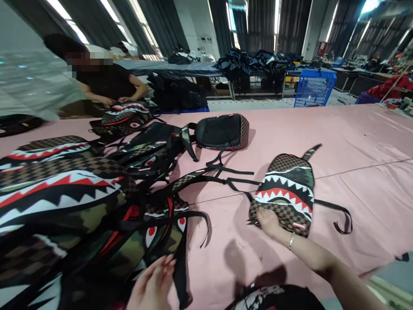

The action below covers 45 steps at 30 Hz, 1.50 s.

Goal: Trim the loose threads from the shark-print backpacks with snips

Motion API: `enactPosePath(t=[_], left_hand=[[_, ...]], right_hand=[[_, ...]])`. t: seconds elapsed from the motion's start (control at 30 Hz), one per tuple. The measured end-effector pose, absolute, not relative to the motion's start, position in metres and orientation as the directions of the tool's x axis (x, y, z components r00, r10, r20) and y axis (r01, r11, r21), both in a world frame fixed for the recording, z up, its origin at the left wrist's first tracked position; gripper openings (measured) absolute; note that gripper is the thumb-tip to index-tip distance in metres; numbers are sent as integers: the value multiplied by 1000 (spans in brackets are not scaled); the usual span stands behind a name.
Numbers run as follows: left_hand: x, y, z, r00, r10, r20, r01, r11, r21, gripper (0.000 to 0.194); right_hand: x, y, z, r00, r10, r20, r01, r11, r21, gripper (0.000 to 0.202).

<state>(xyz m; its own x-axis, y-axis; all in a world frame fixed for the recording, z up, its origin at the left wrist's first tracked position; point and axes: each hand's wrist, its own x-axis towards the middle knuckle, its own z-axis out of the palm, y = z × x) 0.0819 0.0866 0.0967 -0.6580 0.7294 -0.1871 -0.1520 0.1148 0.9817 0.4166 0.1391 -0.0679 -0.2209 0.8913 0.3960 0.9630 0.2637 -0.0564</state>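
Observation:
My right hand grips the lower left corner of a small backpack, its fingers bent over the edge. This backpack lies on the pink table with brown checks, camouflage and a red-and-white shark mouth facing up. Its black straps trail out to both sides. At the bottom centre, my left hand hovers beside the heap of similar backpacks, fingers loosely bent with nothing visible in them. Just beyond it is a camouflage backpack with red eyes and a dangling black strap.
Another backpack rests with its black back panel up on the pink table. Across the table a person handles a shark-mouth backpack. Behind stand a blue crate and a bench with dark piles.

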Motion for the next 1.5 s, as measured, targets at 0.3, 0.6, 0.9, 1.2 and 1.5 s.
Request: enactPosePath(t=[0.3, 0.6, 0.9, 1.2, 1.5], left_hand=[[121, 86, 62, -111, 944, -310, 196, 326, 925, 39], [181, 75, 37, 363, 893, -264, 422, 95, 902, 32], [241, 70, 29, 591, 796, -131, 547, -277, 790, 25], [242, 58, 21, 556, 824, -110, 609, -314, 728, 26], [246, 53, 20, 532, 844, -68, 640, -348, 685, 25]], right_hand=[[308, 38, -11, -490, 857, 161, 584, 460, -669, 34], [393, -14, 11, 410, 896, -169, 261, -293, -920, 29], [415, -50, -9, 536, 816, -215, 524, -522, -673, 27], [416, -39, 1, 440, 865, -241, 730, -501, -465, 17], [407, -27, 1, 382, 916, -121, 49, -150, -987, 22]])
